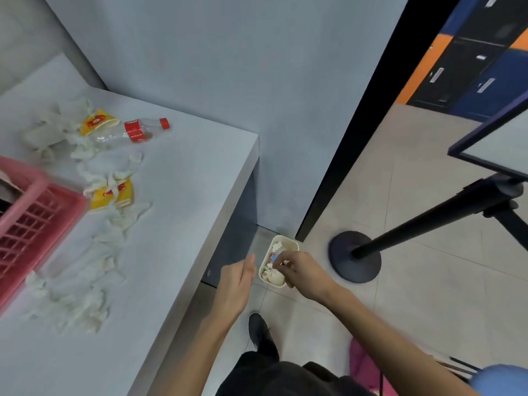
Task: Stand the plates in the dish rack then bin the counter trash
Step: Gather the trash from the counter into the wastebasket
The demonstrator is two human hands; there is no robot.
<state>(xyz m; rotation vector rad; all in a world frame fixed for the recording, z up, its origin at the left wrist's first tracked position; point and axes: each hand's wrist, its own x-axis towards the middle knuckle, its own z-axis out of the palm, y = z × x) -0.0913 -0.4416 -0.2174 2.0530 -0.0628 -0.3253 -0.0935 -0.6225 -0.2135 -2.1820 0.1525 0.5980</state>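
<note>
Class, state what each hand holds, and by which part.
Left hand holds nothing. Right hand apparently pinches a blue scrap by its upper edge, over the bin.

Short blue sleeve (503, 380) on the right side, forearms (385, 332) bare, black clothing (285, 378), one black shoe (258, 328)

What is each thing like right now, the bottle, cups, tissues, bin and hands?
Bottle: on its side, red cap on.
Far yellow cup: lying on its side.
Near yellow cup: squashed, tissue over it.
Tissues: crumpled, scattered on the counter.
Bin: open, trash inside.
Left hand: open, empty.
Right hand: fingers curled over the bin; cannot tell if holding anything.
</note>
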